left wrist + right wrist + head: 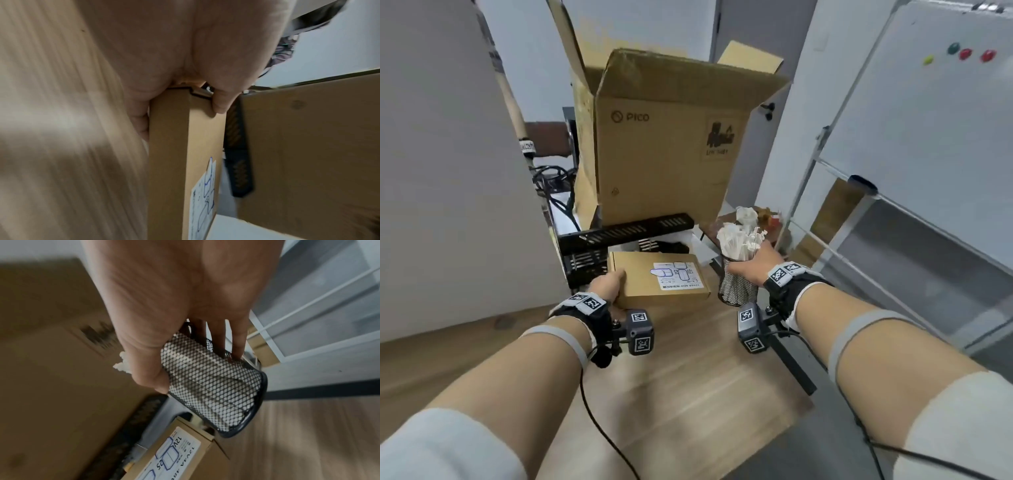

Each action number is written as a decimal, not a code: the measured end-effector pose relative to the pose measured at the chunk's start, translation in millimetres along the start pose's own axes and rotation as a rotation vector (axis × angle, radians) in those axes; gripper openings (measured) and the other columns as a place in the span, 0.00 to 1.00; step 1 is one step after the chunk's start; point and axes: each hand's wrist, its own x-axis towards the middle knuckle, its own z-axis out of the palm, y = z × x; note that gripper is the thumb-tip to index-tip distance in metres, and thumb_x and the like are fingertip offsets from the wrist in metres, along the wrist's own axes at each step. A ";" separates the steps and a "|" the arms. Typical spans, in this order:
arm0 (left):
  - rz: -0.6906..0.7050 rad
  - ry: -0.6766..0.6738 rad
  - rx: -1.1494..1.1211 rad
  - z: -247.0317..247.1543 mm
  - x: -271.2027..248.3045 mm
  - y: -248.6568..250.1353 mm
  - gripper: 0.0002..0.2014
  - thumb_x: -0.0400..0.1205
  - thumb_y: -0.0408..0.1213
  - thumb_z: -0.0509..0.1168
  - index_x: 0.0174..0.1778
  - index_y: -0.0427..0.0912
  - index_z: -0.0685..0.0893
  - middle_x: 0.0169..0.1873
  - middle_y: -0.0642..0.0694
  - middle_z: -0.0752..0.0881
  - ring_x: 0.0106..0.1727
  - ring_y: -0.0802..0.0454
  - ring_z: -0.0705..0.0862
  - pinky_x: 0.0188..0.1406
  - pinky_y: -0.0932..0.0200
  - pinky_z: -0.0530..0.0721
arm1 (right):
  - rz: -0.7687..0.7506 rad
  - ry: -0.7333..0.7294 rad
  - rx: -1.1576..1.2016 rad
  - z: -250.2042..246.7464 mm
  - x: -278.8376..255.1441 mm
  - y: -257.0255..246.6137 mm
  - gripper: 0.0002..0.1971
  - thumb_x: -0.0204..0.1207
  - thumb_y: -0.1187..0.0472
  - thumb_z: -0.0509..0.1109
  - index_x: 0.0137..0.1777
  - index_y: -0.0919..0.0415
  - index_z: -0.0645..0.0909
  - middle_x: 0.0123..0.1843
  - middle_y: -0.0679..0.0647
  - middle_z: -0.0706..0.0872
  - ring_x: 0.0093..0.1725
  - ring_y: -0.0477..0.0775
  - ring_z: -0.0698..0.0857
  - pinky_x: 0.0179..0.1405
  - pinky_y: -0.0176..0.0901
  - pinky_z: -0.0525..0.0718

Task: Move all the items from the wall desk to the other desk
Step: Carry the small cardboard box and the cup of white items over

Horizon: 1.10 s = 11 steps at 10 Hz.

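A flat brown cardboard box with a white label sits at the wooden desk, and my left hand grips its left end, thumb on top and fingers underneath the small box. To its right my right hand is wrapped round the rim of a black mesh cup filled with white strips. In the right wrist view the thumb and fingers curl round the mesh cup, with the labelled box just below it.
A tall open PICO carton stands behind on a black slotted tray. Black cables lie at the left. A whiteboard on a metal frame stands to the right. A white wall panel closes the left side.
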 end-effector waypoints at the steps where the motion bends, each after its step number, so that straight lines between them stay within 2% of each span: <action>1: -0.118 0.031 0.001 2.8 33.1 -32.8 0.19 0.82 0.48 0.62 0.58 0.35 0.77 0.58 0.32 0.84 0.58 0.26 0.85 0.54 0.27 0.85 | 0.034 -0.062 -0.070 44.9 45.3 15.1 0.52 0.49 0.39 0.80 0.73 0.62 0.70 0.64 0.57 0.84 0.61 0.60 0.85 0.59 0.49 0.86; 2: -0.146 0.081 0.111 12.7 55.9 -56.5 0.21 0.87 0.48 0.55 0.61 0.32 0.79 0.60 0.31 0.83 0.62 0.28 0.84 0.59 0.38 0.85 | 0.021 -0.074 -0.092 75.6 84.7 33.0 0.54 0.36 0.35 0.77 0.67 0.58 0.76 0.60 0.53 0.86 0.59 0.57 0.87 0.58 0.49 0.88; 3: -0.206 0.144 0.197 20.0 69.3 -76.0 0.26 0.88 0.51 0.50 0.67 0.31 0.77 0.65 0.28 0.81 0.63 0.29 0.82 0.66 0.39 0.81 | 0.046 -0.093 -0.069 101.3 117.7 50.0 0.59 0.32 0.34 0.74 0.70 0.57 0.73 0.62 0.54 0.85 0.60 0.60 0.86 0.61 0.55 0.86; 4: -0.254 0.166 0.174 21.8 107.8 -105.4 0.33 0.82 0.60 0.53 0.70 0.36 0.77 0.66 0.29 0.82 0.64 0.30 0.83 0.69 0.39 0.80 | 0.020 -0.068 -0.048 112.1 129.7 47.7 0.58 0.36 0.35 0.74 0.72 0.59 0.70 0.66 0.58 0.83 0.64 0.63 0.84 0.63 0.57 0.85; 5: -0.277 0.185 0.123 24.9 151.5 -138.7 0.42 0.65 0.70 0.55 0.65 0.41 0.79 0.64 0.32 0.84 0.62 0.31 0.85 0.66 0.37 0.82 | 0.000 -0.103 -0.041 123.5 149.1 45.5 0.56 0.50 0.46 0.82 0.78 0.65 0.62 0.71 0.62 0.77 0.69 0.66 0.80 0.68 0.58 0.81; 6: -0.261 0.160 0.064 41.7 130.8 -119.3 0.20 0.79 0.55 0.60 0.56 0.42 0.81 0.58 0.36 0.85 0.60 0.35 0.86 0.61 0.42 0.86 | -0.017 -0.139 -0.092 130.0 166.4 45.6 0.58 0.53 0.45 0.82 0.81 0.65 0.57 0.75 0.62 0.73 0.72 0.66 0.78 0.70 0.55 0.80; 7: -0.263 0.197 0.008 58.7 106.5 -94.3 0.16 0.73 0.59 0.63 0.42 0.50 0.80 0.66 0.33 0.84 0.59 0.36 0.85 0.62 0.36 0.85 | -0.023 -0.214 -0.128 135.9 181.0 45.1 0.57 0.61 0.47 0.82 0.83 0.65 0.51 0.77 0.63 0.68 0.74 0.66 0.74 0.72 0.53 0.77; 8: -0.330 0.152 -0.316 53.6 121.9 -106.9 0.29 0.71 0.62 0.71 0.57 0.43 0.80 0.66 0.41 0.83 0.51 0.42 0.87 0.41 0.39 0.90 | -0.087 -0.319 -0.224 136.0 191.6 43.3 0.65 0.59 0.39 0.80 0.86 0.63 0.43 0.83 0.64 0.59 0.79 0.66 0.67 0.75 0.52 0.71; 9: -0.356 0.188 -0.302 67.9 83.9 -73.4 0.43 0.63 0.72 0.73 0.65 0.43 0.80 0.63 0.42 0.87 0.55 0.46 0.90 0.60 0.38 0.81 | -0.082 -0.386 -0.199 123.7 193.3 32.5 0.65 0.60 0.36 0.81 0.85 0.60 0.42 0.82 0.64 0.56 0.81 0.67 0.64 0.77 0.55 0.71; 10: -0.317 0.276 -0.253 60.4 57.7 -52.7 0.40 0.76 0.68 0.63 0.80 0.48 0.69 0.78 0.42 0.75 0.78 0.43 0.74 0.75 0.31 0.65 | -0.098 -0.350 -0.108 107.4 187.5 8.4 0.66 0.55 0.32 0.81 0.84 0.56 0.46 0.80 0.63 0.60 0.79 0.68 0.66 0.76 0.62 0.72; 11: -0.260 0.339 -0.266 35.9 35.5 -40.9 0.44 0.76 0.68 0.61 0.84 0.49 0.62 0.83 0.42 0.66 0.83 0.40 0.64 0.77 0.32 0.61 | -0.224 -0.255 -0.193 96.5 169.0 -17.7 0.57 0.60 0.31 0.76 0.82 0.59 0.55 0.79 0.63 0.65 0.80 0.66 0.65 0.77 0.63 0.68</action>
